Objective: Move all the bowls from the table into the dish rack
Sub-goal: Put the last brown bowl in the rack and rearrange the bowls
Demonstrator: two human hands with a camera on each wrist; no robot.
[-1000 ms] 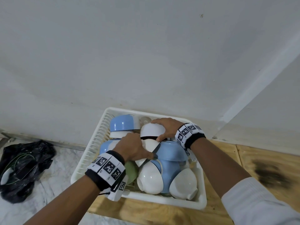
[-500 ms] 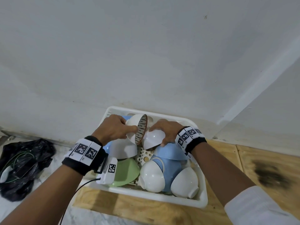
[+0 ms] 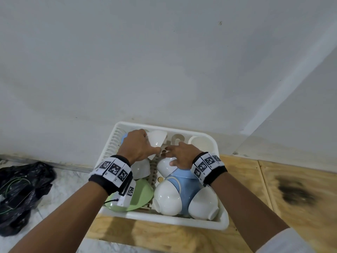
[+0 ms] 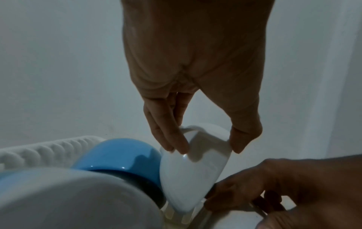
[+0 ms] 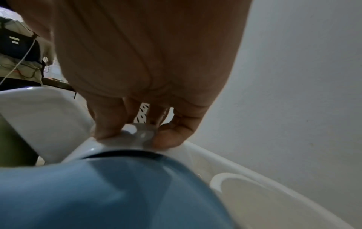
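A white dish rack [image 3: 221, 226] on the wooden table holds several bowls. My left hand [image 3: 144, 143] pinches the foot of a white bowl [image 3: 156, 139], tilted on its side at the rack's back left. In the left wrist view this bowl [image 4: 188, 170] leans against a blue bowl [image 4: 121, 155]. My right hand [image 3: 175, 156] grips the foot of an upturned white bowl [image 3: 165, 166] that rests on a large blue bowl [image 3: 184, 183]. The right wrist view shows thumb and fingers round that foot [image 5: 137, 134].
A green bowl [image 3: 140, 194] and two upturned white bowls [image 3: 167, 199] [image 3: 204, 203] fill the rack's front. A white cup compartment [image 3: 197, 141] sits at its back right. The wall stands close behind. A black bag [image 3: 23, 194] lies left, a dark stain [image 3: 295, 192] right.
My left hand lifted a bowl with a patterned inside out of the middle and carried it to the rack's back left. My right hand stayed on its white bowl.
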